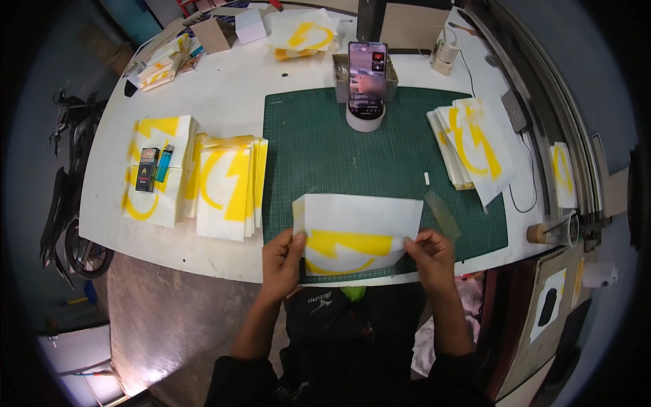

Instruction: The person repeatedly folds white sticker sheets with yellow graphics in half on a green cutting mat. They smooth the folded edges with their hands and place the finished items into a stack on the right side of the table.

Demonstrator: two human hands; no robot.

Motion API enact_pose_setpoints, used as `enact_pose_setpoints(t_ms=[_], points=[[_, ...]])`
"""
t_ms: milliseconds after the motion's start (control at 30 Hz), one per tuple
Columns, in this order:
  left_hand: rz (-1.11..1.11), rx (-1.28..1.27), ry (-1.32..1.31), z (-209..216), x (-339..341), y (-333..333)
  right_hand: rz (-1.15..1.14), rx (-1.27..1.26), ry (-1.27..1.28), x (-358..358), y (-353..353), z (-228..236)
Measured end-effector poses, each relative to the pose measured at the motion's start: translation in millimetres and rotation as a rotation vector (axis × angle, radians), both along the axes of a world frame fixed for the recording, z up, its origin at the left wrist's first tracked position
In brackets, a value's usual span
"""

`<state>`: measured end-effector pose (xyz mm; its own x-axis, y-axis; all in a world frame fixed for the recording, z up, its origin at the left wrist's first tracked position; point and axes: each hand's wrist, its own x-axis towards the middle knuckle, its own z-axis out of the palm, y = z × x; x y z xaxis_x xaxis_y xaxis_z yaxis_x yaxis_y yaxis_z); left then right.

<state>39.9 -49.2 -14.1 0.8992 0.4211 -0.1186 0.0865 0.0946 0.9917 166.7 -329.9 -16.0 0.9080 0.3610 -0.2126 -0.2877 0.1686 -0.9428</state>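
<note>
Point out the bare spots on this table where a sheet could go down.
Free: green cutting mat between the phone stand and the held sheet; white table above the left stacks. Crowded: far edge and right stack.

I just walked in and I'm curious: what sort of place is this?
Probably a small sticker or decal workshop. A green cutting mat covers the white table, stacks of yellow-printed sheets lie around it, and both hands hold one such sheet at the near edge.

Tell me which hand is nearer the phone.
Right. The right hand holds the sheet almost straight below the phone; the left hand grips the sheet's other edge, farther off to the left.
</note>
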Motion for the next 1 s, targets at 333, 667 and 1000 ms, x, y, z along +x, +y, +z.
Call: enact_pose_setpoints(t_ms=[333,667,1000], points=[[-0.268,-0.234,-0.047,-5.4,10.0,5.5,0.559,0.376,0.19,25.4,-44.5,4.1],[-0.278,-0.023,-0.073,-0.5,5.0,19.0,0.939,0.735,0.368,-2.9,-41.1,-78.0],[-0.207,-0.184,-0.009,26.9,-20.8,-18.1,0.784,0.577,0.387,21.4,-19.2,-38.9]])
